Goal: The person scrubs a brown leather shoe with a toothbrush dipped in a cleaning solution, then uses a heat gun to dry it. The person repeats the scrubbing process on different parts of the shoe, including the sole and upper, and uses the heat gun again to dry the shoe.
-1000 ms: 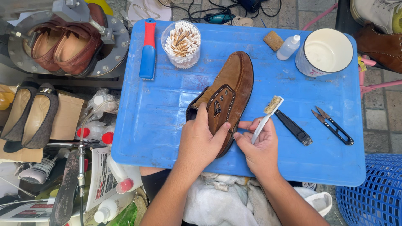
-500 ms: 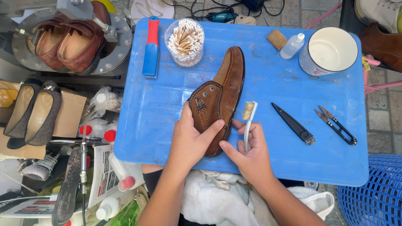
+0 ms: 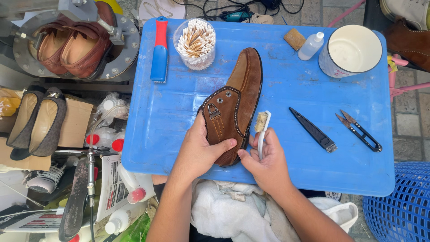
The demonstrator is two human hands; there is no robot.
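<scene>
A brown suede shoe lies on its side on the blue plastic table, toe pointing away from me. My left hand grips its heel end, thumb pressed on the suede. My right hand holds a white toothbrush upright, with its bristles against the shoe's right edge near the sole.
On the table are a blue and red brush, a jar of cotton swabs, a small dropper bottle, a white cup, a sponge piece, a black tool and thread snips. Shoes and bottles crowd the left; a blue basket stands right.
The shoe has been turned onto its side and drawn slightly left. My right hand has brought the toothbrush from pointing away to standing against the shoe's edge.
</scene>
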